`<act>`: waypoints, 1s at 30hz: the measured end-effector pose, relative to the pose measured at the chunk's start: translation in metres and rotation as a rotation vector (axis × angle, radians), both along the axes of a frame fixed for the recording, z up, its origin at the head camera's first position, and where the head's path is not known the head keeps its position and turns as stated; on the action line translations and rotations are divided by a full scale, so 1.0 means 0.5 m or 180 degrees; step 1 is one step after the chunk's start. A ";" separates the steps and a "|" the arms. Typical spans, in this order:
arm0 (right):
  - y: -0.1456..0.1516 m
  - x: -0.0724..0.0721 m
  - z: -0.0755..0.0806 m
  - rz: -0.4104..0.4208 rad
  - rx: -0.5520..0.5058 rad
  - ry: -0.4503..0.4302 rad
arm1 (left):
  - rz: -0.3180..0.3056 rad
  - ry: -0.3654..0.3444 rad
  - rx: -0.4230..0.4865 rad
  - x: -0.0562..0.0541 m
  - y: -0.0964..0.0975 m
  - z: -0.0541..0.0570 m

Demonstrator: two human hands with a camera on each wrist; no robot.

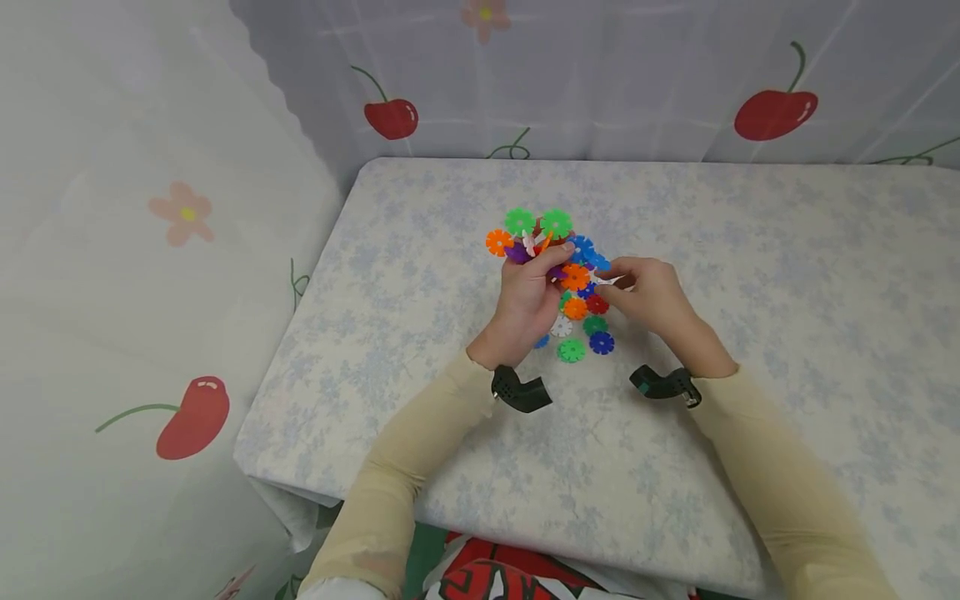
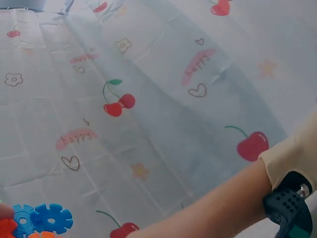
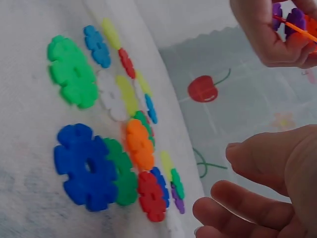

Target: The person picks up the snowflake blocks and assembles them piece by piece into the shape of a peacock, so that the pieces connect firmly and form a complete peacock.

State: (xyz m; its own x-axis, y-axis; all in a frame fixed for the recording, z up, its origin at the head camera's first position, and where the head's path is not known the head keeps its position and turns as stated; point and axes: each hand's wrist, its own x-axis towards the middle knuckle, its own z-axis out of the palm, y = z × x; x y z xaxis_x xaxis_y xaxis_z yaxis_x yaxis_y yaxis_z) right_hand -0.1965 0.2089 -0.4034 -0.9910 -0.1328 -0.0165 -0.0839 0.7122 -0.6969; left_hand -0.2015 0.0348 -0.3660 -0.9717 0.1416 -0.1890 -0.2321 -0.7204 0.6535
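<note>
My left hand [image 1: 528, 296] grips a cluster of notched, flower-shaped plastic discs fitted together, held up over the table. Green discs [image 1: 556, 223] stand at its top, an orange disc [image 1: 498, 242] sticks out to the left, and purple discs [image 1: 517, 253] show by the fingers. Blue discs [image 2: 52, 218] edge into the left wrist view. Close to the right side of the cluster is my right hand [image 1: 651, 292], its fingers loosely bent. In the right wrist view a gap shows between the thumb [image 3: 257, 156] and the fingers [image 3: 247, 203], with nothing held there.
Loose discs lie on the cloth-covered table [image 1: 420, 292] below the hands, among them a dark blue disc [image 3: 84, 166], a light green disc [image 3: 73, 72], a red disc [image 3: 151, 196] and a white disc [image 3: 112, 95]. A cherry-print curtain [image 1: 585, 83] hangs behind.
</note>
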 end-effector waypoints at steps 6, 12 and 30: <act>-0.011 -0.013 -0.043 0.0269 0.0116 -0.0043 | -0.0015 0.0071 0.0107 -0.001 0.005 0.004; -0.021 -0.014 -0.074 0.0430 0.0357 0.0162 | -0.0066 0.0067 0.0196 0.000 0.006 0.007; 0.008 -0.022 -0.051 0.0240 -0.0186 -0.0255 | 0.0088 0.0078 0.0131 -0.006 0.008 0.000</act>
